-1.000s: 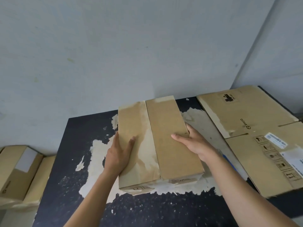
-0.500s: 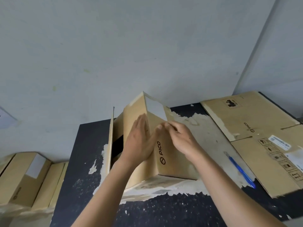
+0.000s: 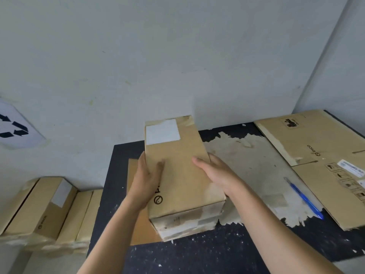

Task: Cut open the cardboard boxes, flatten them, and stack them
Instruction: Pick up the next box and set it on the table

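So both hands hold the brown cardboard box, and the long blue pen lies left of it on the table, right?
Not quite. In the head view the long blue pen lies right of the brown cardboard box, on the black table. The left hand and right hand do hold the box.

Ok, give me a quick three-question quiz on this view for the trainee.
1. True or false: the left hand and right hand both grip the box.
2. The pen lies: A) on the box, B) on the table, right of the box, C) in the right hand.
3. Fill in: the white label sits at the box's ___ end, near or far from the person.
Key: 1 true; 2 B; 3 far.
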